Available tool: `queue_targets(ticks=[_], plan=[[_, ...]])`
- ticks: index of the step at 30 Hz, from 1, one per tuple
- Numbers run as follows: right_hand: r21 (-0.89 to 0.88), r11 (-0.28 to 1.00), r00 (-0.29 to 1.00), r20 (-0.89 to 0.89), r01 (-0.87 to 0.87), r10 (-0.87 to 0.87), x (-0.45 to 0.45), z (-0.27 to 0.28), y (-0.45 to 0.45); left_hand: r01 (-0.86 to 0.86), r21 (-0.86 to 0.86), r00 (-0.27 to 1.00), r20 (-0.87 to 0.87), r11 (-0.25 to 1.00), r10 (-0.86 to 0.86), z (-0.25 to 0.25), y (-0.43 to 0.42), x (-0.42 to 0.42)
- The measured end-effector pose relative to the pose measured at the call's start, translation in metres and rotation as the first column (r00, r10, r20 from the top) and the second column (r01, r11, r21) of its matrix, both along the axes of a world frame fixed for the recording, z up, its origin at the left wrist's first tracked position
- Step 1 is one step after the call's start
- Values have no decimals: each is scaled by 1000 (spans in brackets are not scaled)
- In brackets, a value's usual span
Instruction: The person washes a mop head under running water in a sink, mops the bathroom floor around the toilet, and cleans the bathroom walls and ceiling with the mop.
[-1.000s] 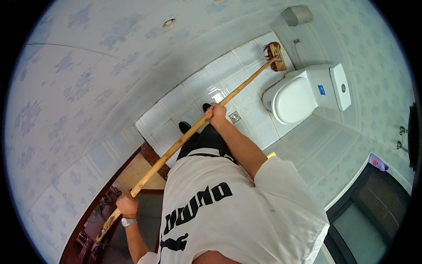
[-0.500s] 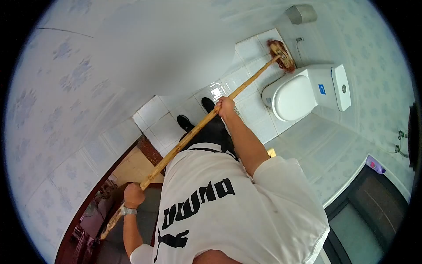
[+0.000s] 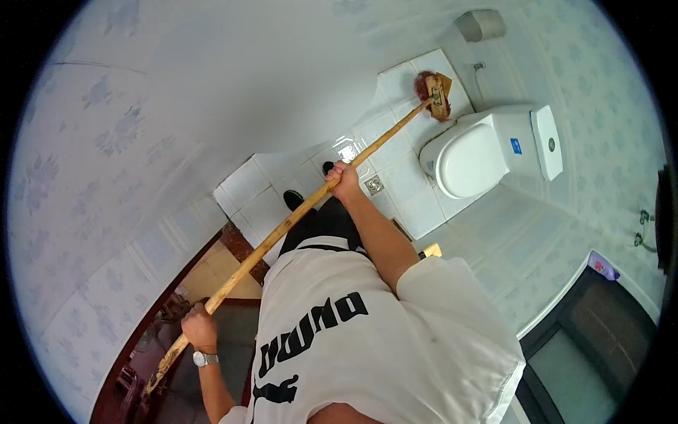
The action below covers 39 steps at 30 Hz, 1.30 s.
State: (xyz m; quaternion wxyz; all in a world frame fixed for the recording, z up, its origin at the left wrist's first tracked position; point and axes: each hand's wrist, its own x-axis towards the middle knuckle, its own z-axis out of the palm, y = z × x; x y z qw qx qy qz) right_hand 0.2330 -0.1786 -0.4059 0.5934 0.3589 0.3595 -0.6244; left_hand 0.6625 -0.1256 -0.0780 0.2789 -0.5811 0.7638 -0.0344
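Note:
A long wooden pole runs diagonally from lower left to upper right. Its far end meets a mop head, a brown wooden block with reddish-brown strands, on the white tiled floor by the toilet. My left hand, with a watch on its wrist, is closed round the lower part of the pole. Farther up, my right hand grips the pole near its middle, above my dark trousers and shoes.
A white toilet stands right of the mop head, below a metal wall holder. The floor has a drain. Patterned walls enclose the space. A purple bottle sits by a dark-framed window; a doorway lies lower left.
The mop head first moved toward the far right wall, then came back to the left. Both hands shifted up and right with the pole, then back down and left.

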Motion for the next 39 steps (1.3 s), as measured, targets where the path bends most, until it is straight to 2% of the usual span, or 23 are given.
queue_targets(ticks=[2, 3, 4, 6, 7, 8, 9, 10, 12, 13, 15, 16, 18, 20, 22, 23, 24, 25, 30, 32, 37, 38, 39], plan=[[178, 984, 992, -117, -27, 49, 10, 9, -5, -80, 205, 996, -18, 975, 86, -2, -2, 10], [347, 932, 958, -216, -103, 187, 10, 16, -10, -36, 324, 992, -104, 945, 73, -1, -2, 9], [340, 935, 960, -216, -99, 180, 9, 19, -13, 20, 431, 980, -186, 902, 67, 1, -2, 8], [463, 858, 899, -243, -222, 364, 5, 11, -9, 24, 414, 982, -183, 910, 57, 8, -5, 6], [461, 861, 899, -251, -214, 358, 4, 7, -7, 14, 397, 982, -180, 918, 63, 9, -5, 4], [248, 960, 961, -203, -133, 186, 6, 3, -3, -3, 380, 982, -174, 925, 74, 10, -1, 3], [37, 999, 994, -108, -19, 22, 10, 8, -1, -38, 200, 996, -67, 979, 52, 6, 4, 7], [39, 999, 994, -106, -13, 17, 12, 12, -2, -7, 36, 1000, -18, 999, 8, 0, 5, 10], [163, 987, 991, -128, -5, 27, 12, 19, -7, -60, 246, 998, 33, 967, 54, 1, -2, 10], [157, 988, 991, -131, -7, 28, 8, 22, -9, -18, 345, 996, -80, 939, 48, -9, 2, 18], [460, 864, 895, -268, -206, 357, 3, 22, -11, 56, 598, 959, -256, 800, 124, -13, -4, 26], [461, 865, 896, -273, -199, 351, 4, 17, -7, 63, 597, 958, -261, 800, 119, -8, -6, 22], [207, 974, 976, -171, -96, 132, 8, 13, 0, 34, 430, 971, -227, 902, 72, -1, -3, 15], [120, 992, 991, -125, -39, 54, 12, 13, 2, -36, 142, 997, -69, 989, 46, -9, 4, 22], [35, 999, 996, -88, 33, -30, 11, 11, 4, 7, 217, 996, -88, 976, 13, -15, -1, 29], [229, 971, 967, -228, -64, 118, 10, 10, 2, 6, 217, 996, -90, 976, 14, -22, 0, 36], [420, 898, 901, -329, -127, 282, 11, 9, -3, 41, 393, 981, -191, 919, 37, -29, 0, 42], [417, 900, 903, -328, -123, 276, 12, 9, -4, 100, 553, 957, -282, 828, 73, -33, -1, 49], [144, 989, 985, -167, -20, 44, 22, 18, 7, 61, 327, 989, -149, 943, -13, -23, 2, 50], [188, 982, 981, -191, 21, 16, 30, 22, 6, -30, 227, 997, -61, 973, 45, -37, 2, 59], [317, 945, 927, -325, -78, 185, 41, 29, 1, 38, 309, 993, -114, 950, -3, -75, 12, 96], [393, 912, 899, -347, -118, 266, 43, 34, -2, -21, 393, 993, -97, 919, 64, -79, 10, 97], [306, 942, 905, -346, -141, 248, 42, 47, 2, -81, 473, 989, -72, 877, 130, -83, 11, 101]])
